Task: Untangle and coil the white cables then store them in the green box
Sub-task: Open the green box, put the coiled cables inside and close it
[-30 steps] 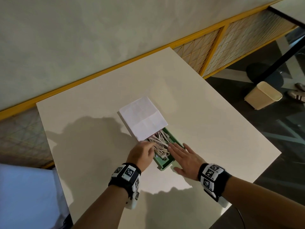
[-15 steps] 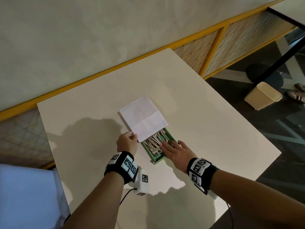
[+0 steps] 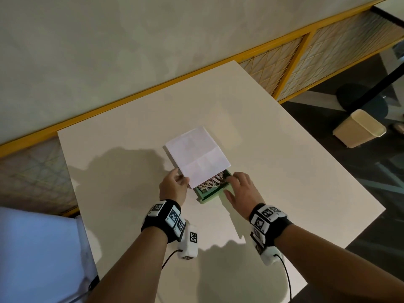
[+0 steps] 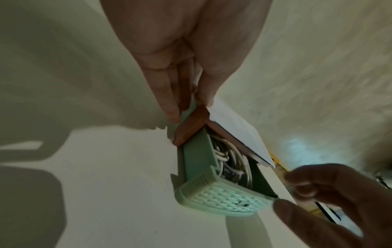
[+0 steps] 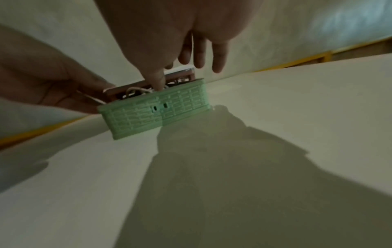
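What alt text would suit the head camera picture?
Two hands close a green box of white cables on a pale table. The left hand pinches the white lid, which half covers the box; the right hand rests fingers on the box's rim.

The green box (image 3: 209,194) is a pale mint, its end wall moulded in a brick-like weave pattern, and the cables (image 3: 211,182) inside it are white. Its lid (image 3: 197,157) is white on top with a reddish-brown rim underneath, and it sits on a cream-white table (image 3: 284,171). Both wristbands (image 3: 166,217) are black with white squares bearing black-and-white block markers; behind the table runs a yellow frame (image 3: 310,38) filled with beige diamond-lattice panels, and a cream bin (image 3: 358,127) stands on the dark floor.
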Action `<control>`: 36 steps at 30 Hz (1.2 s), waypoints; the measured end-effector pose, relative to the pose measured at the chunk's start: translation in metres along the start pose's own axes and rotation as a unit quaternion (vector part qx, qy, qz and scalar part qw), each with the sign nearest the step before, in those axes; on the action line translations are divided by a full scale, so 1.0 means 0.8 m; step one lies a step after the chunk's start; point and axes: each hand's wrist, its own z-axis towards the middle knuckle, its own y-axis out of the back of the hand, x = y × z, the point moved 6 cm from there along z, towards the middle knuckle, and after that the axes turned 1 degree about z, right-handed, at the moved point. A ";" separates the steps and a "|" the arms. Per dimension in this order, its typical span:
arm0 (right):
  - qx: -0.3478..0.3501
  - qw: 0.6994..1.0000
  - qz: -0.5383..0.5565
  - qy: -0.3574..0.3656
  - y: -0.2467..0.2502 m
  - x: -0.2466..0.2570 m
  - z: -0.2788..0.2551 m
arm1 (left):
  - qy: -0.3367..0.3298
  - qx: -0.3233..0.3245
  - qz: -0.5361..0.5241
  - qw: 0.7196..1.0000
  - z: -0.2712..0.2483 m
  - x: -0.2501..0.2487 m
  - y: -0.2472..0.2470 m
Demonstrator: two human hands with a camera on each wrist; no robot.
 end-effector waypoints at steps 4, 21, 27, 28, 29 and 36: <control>0.003 0.945 0.208 -0.254 -0.006 -0.031 -0.029 | -0.114 -0.006 0.101 0.988 -0.004 -0.024 0.003; -0.048 0.415 0.777 -0.471 -0.043 0.014 0.013 | -0.101 0.091 0.203 0.970 -0.004 -0.030 -0.007; -0.023 0.482 0.701 -0.524 -0.050 0.032 0.002 | -0.105 0.096 0.211 0.967 -0.005 -0.032 -0.006; -0.017 0.502 0.689 -0.523 -0.052 0.036 0.002 | -0.104 0.097 0.211 0.967 -0.005 -0.032 -0.006; -0.010 0.523 0.673 -0.523 -0.054 0.038 0.001 | -0.103 0.097 0.210 0.967 -0.005 -0.032 -0.006; 0.045 0.652 0.551 -0.519 -0.062 0.024 0.006 | -0.096 0.106 0.208 0.968 -0.005 -0.033 -0.005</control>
